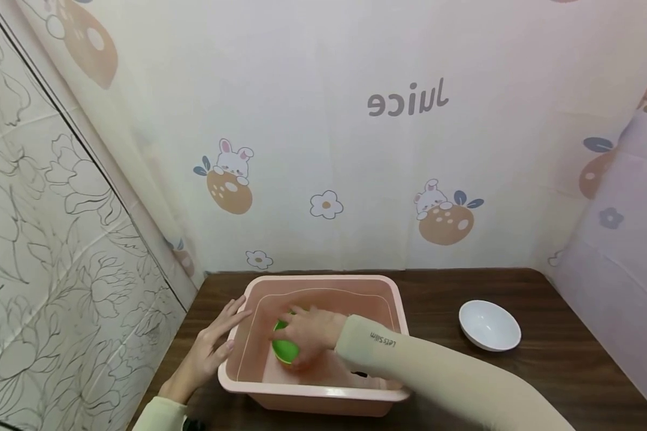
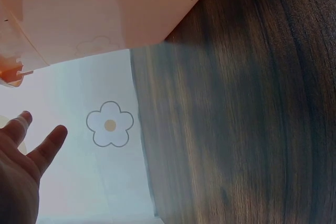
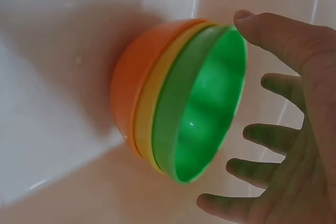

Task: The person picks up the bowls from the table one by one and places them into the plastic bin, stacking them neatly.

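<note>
A pink plastic basin (image 1: 323, 392) stands before me in the head view. Inside it is a nested stack of bowls: a green bowl (image 3: 212, 103) innermost, then a yellow bowl (image 3: 144, 121), then an orange bowl (image 3: 131, 80) outermost. The stack's mouth faces my right hand (image 3: 310, 156), whose fingers are spread over the opening, with the thumb tip right at the green rim. In the head view this hand (image 1: 310, 335) partly covers the green bowl. At the basin's left rim is my left hand (image 1: 202, 356), fingers extended and holding nothing.
A white bowl (image 1: 489, 326) sits on the dark wooden table (image 1: 431, 299), right of the basin. A small dark thing (image 1: 360, 375) lies in the basin below the right sleeve. Behind the table hangs a printed curtain (image 1: 323, 143), with another patterned sheet (image 1: 64, 239) at the left.
</note>
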### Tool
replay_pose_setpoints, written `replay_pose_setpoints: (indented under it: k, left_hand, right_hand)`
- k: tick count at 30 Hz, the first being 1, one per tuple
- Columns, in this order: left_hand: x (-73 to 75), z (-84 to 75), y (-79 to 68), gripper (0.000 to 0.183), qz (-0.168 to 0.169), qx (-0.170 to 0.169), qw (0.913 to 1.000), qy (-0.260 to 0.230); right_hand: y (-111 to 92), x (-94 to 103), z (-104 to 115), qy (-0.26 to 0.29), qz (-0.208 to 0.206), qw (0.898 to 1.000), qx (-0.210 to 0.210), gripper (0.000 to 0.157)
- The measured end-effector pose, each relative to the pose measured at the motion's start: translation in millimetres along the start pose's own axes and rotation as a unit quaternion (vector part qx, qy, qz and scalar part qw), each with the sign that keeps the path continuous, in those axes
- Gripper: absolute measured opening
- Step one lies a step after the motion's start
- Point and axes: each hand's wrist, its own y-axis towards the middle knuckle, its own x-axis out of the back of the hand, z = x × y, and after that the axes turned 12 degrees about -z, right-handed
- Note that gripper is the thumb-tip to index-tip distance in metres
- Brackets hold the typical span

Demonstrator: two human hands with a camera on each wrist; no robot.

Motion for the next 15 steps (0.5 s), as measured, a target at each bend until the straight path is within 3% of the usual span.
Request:
replay_pose_setpoints:
  k: [15]
  left_hand:
    - [-0.4, 0.0, 0.3, 0.048, -0.005, -0.010, 0.9999, -0.002]
  right_hand:
    - [-15, 31.7, -13, 0.010, -0.042, 0.999, 0.010, 0.071]
